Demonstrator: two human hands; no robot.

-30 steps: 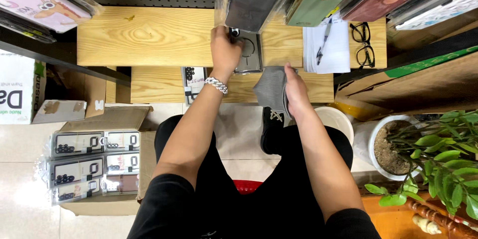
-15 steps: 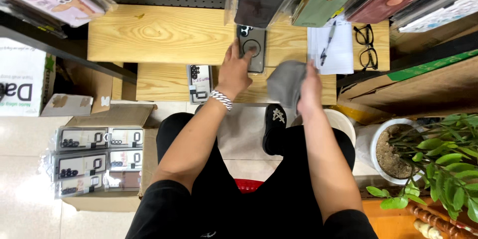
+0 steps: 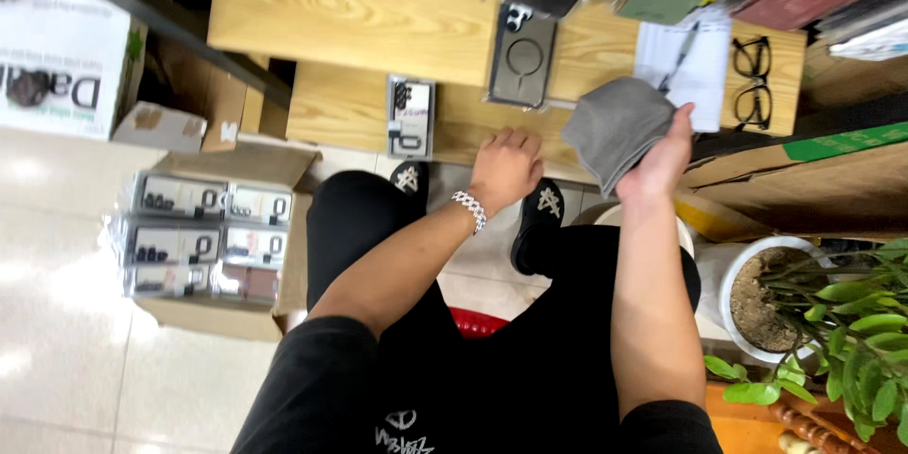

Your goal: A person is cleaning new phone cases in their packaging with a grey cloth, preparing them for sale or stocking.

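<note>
My right hand (image 3: 665, 159) holds a folded grey cloth (image 3: 613, 128) over the right part of the lower wooden shelf (image 3: 336, 104). My left hand (image 3: 506, 168), with a silver bracelet at the wrist, hangs with loosely curled fingers at the shelf's front edge and holds nothing. Just beyond it a dark phone case (image 3: 522, 57) with a ring on its back lies flat on the upper wooden shelf (image 3: 350, 9). A packaged phone case (image 3: 411, 115) lies on the lower shelf to the left of my left hand.
Paper with a pen (image 3: 683, 57) and black glasses (image 3: 753, 80) lie on the right of the shelf. Phone cases hang above. A cardboard box of packaged cases (image 3: 203, 246) stands on the floor at left, a potted plant (image 3: 823, 322) at right.
My left hand has let go of the dark phone case, which now lies on the upper shelf, and has drawn back to the shelf edge. My right hand has lifted the grey cloth to the right.
</note>
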